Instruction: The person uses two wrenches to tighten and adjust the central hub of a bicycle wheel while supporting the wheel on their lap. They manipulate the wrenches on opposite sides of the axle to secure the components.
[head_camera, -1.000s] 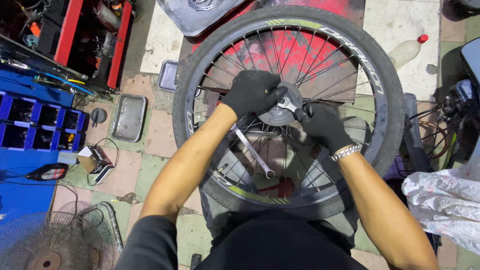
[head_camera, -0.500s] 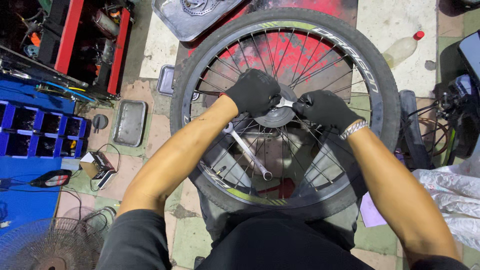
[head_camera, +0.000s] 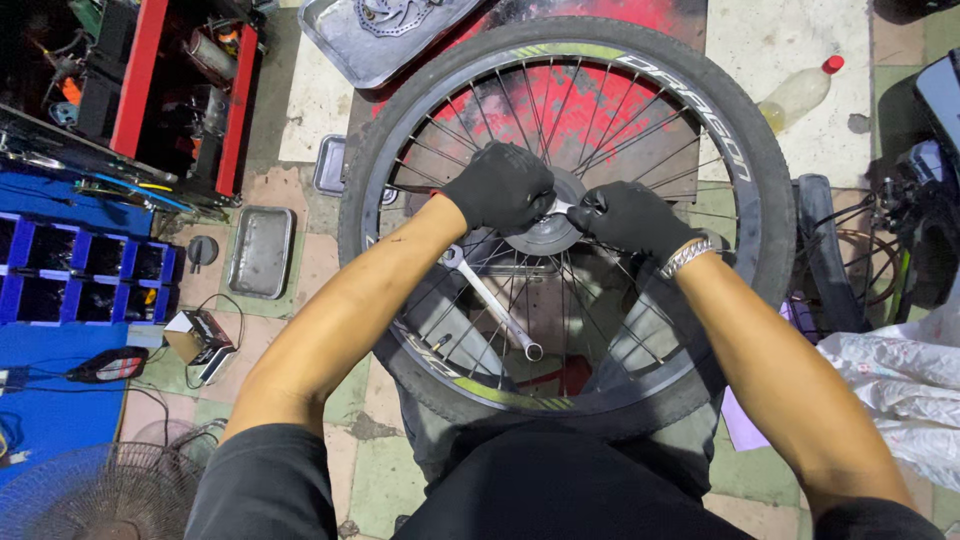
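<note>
A spoked motorcycle wheel with a black tyre (head_camera: 740, 150) lies flat in front of me over a red surface. My left hand (head_camera: 500, 185), in a black glove, is closed on the upper left of the grey hub (head_camera: 545, 238). My right hand (head_camera: 628, 216), also gloved, with a metal bracelet at the wrist, grips a small silver tool (head_camera: 560, 207) whose end shows between the two hands at the hub's top. A long silver spanner (head_camera: 492, 308) rests loose among the spokes below my left wrist.
A small metal tray (head_camera: 260, 252) and a small box (head_camera: 198, 340) sit on the tiled floor to the left. A red tool cabinet (head_camera: 140, 80) and blue bins (head_camera: 80, 275) stand farther left. A fan (head_camera: 95, 495), a bottle (head_camera: 800, 95) and white bags (head_camera: 900, 380) surround me.
My right hand has moved up from the hub's lower right to its top, close beside the left hand. The left hand stays on the hub. The long spanner has not moved.
</note>
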